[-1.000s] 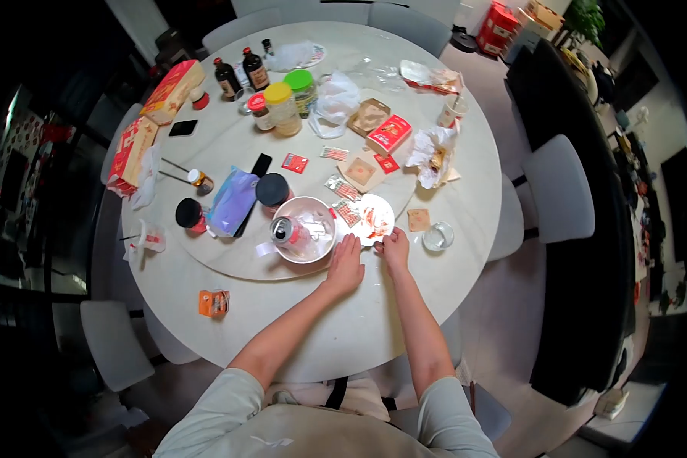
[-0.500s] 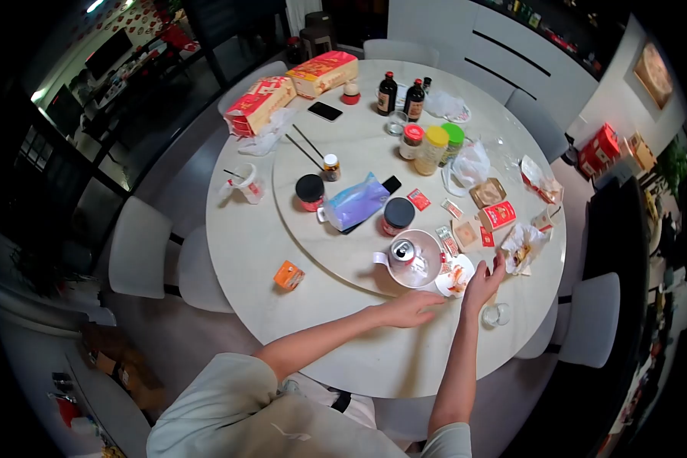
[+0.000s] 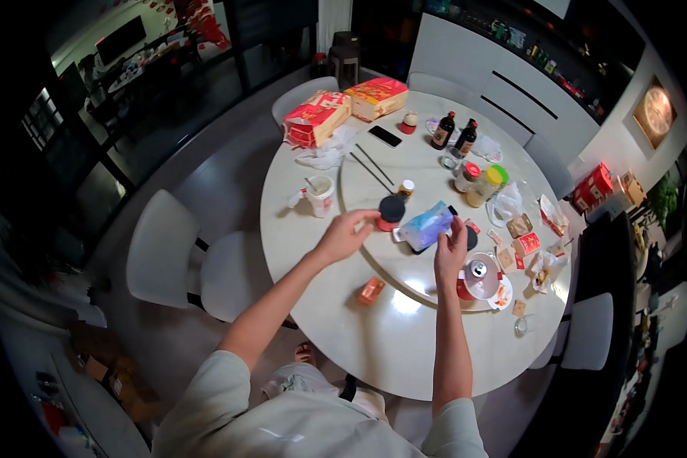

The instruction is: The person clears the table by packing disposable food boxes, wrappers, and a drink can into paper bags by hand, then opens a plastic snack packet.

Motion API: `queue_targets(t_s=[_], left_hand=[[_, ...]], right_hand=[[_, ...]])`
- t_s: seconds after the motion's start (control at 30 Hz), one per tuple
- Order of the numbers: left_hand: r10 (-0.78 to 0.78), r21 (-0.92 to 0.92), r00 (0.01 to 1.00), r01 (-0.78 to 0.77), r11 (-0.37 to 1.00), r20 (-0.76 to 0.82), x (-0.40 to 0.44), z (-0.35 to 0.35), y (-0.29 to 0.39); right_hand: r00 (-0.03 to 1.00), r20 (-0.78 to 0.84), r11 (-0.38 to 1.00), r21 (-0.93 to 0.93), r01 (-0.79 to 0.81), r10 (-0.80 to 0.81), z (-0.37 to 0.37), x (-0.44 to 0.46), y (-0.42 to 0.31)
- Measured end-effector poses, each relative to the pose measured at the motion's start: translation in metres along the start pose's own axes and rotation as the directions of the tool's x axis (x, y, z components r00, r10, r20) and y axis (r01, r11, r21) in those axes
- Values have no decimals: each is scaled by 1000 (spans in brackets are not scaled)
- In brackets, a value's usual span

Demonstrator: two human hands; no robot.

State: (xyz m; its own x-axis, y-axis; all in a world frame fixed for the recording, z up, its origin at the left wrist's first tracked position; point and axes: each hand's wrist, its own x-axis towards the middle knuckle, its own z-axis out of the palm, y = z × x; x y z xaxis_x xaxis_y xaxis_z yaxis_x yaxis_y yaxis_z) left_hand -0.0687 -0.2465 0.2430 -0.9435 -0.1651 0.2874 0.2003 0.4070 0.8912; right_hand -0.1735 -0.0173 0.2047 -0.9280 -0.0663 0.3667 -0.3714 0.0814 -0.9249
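Observation:
My left hand (image 3: 346, 237) reaches over the table with its fingers apart, close beside a black-lidded jar (image 3: 391, 211). Whether the fingertips touch the jar is unclear. A blue and purple soft pack (image 3: 427, 224) lies between my hands, with a dark object partly under it. My right hand (image 3: 452, 248) is at the right end of this pack, its fingers loosely bent and apart, with nothing visible in it. Behind that hand, another black-lidded jar (image 3: 472, 240) is partly hidden. A pale pitcher (image 3: 493, 286) stands by my right forearm with a drink can (image 3: 477, 269) inside it.
An orange box (image 3: 371, 291) sits near the front edge, and a white cup (image 3: 321, 200) at the left. Dark bottles (image 3: 443, 131), a phone (image 3: 385, 136) and red-yellow bags (image 3: 317, 118) stand farther back. Food wrappers (image 3: 546, 269) and a glass (image 3: 521, 327) are on the right.
Both hands have moved from beside the pitcher and food scraps, leftward and farther across the table, to the soft pack and jar. The camera view has turned left.

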Motion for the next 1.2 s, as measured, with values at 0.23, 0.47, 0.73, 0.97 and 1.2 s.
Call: queue_targets(t_s=[0.23,0.47,0.73,0.97,1.2], left_hand=[[-94,-95,971,75,993,-219,-21,-117,-73],[-175,-179,954,133,975,-244,7,-145,-106],[-218,-173,966,193,966,-137,101,-127,-150],[-149,-187,988,137,973,-49,210,-110,-143],[-364,-202,920,387,900,144,318,-109,-161]], right_hand=[[989,133,996,-64,-55,63,126,-24,-13],[970,202,981,-162,-106,139,160,-6,-6],[978,196,958,-285,-12,71,160,79,43],[961,270,960,-279,20,58,160,176,59],[909,416,918,-361,165,0,162,260,58]])
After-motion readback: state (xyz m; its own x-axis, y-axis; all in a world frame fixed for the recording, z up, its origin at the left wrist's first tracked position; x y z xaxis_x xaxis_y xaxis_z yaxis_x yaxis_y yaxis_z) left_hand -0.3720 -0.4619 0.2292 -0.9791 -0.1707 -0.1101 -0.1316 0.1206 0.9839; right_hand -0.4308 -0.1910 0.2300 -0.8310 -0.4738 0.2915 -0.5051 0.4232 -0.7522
